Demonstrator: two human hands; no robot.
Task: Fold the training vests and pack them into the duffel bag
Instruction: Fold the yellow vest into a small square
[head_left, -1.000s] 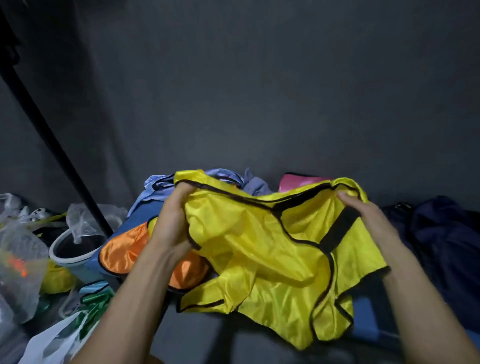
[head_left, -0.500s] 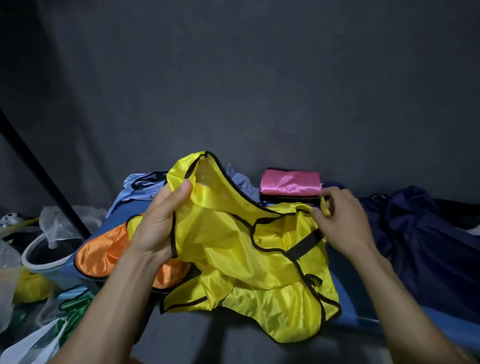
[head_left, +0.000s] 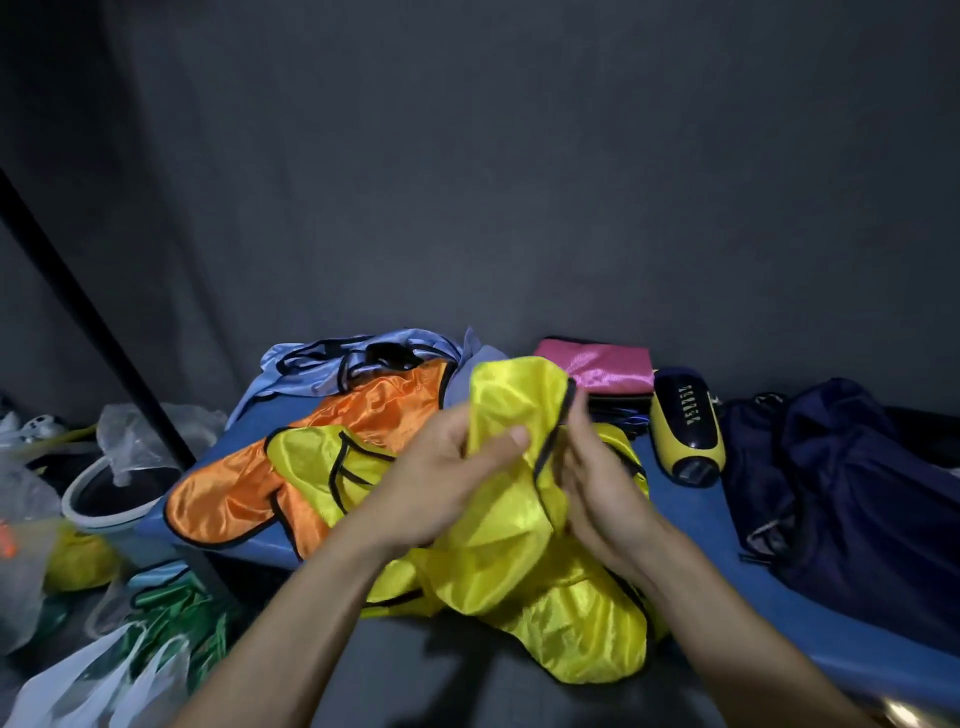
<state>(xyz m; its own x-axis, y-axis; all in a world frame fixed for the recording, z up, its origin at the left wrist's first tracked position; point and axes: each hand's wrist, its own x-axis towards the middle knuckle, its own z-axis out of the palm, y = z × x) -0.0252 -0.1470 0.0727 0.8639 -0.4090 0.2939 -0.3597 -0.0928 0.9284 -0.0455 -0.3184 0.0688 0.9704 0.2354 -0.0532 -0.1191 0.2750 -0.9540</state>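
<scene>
A shiny yellow vest (head_left: 514, 540) with black trim hangs bunched between my hands over the front edge of the blue surface (head_left: 696, 525). My left hand (head_left: 441, 478) grips its upper fold with thumb on the cloth. My right hand (head_left: 597, 483) pinches the black-trimmed edge close beside the left. An orange vest (head_left: 291, 457) and a second yellow vest (head_left: 311, 462) lie flat to the left. A light blue vest (head_left: 332, 358) is crumpled behind them. A folded pink vest (head_left: 602, 364) lies at the back. The dark navy duffel bag (head_left: 852, 493) slumps on the right.
A yellow-and-black oblong device (head_left: 685, 426) lies between the pink vest and the bag. On the left stand a white bucket (head_left: 109, 499), plastic bags (head_left: 31, 519) and green cloth (head_left: 176, 608). A black pole (head_left: 93, 322) slants up at left. A dark wall is behind.
My hands have come together, folding the yellow vest's two sides onto each other. The view has dropped, so the orange vest, the second yellow vest and the yellow-black device now show.
</scene>
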